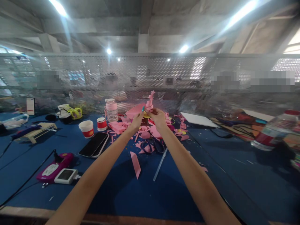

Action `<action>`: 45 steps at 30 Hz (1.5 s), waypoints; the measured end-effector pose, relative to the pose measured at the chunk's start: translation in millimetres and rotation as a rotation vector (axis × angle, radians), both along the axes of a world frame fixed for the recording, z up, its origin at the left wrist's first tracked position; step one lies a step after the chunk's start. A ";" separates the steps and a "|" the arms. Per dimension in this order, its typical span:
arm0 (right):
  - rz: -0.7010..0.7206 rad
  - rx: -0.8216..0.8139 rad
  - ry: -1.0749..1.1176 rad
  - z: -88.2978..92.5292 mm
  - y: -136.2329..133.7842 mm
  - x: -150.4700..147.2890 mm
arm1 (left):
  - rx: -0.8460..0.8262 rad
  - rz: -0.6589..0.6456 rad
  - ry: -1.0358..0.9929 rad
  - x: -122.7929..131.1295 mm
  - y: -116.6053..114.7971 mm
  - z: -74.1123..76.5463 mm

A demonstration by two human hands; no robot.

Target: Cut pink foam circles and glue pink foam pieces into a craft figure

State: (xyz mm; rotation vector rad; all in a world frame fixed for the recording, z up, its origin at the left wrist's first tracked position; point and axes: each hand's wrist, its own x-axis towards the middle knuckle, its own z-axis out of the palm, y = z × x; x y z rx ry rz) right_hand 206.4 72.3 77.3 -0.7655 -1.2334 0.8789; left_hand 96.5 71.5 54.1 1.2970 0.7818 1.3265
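Observation:
A pink spiral piece topped with a small star (pixel 150 101) stands upright between my hands, above the middle of the desk. My left hand (pixel 136 121), with a teal nail showing, pinches at its base. From the other side my right hand (pixel 158 118) grips the base too, fingers closed. Something yellow shows just under the fingertips, partly hidden. Below and around both hands lies a heap of pink cut pieces and scraps (pixel 145 135). Dark-handled scissors (pixel 148 147) rest at its near side. Closer to me are a pink strip (pixel 135 165) and a translucent stick (pixel 160 165).
Left of the hands stand a paper cup (pixel 86 129), a red-and-white cup (pixel 101 124), a pink-lidded bottle (pixel 111 110) and phones (pixel 95 144). A purple power strip (pixel 55 167) lies nearer. A large bottle (pixel 274 131) stands right. A perforated screen (pixel 159 67) runs behind.

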 end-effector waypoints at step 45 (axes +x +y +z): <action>-0.170 0.059 0.148 -20.1 -20.6 -40.8 | 0.159 0.788 0.121 27.0 -32.5 -7.6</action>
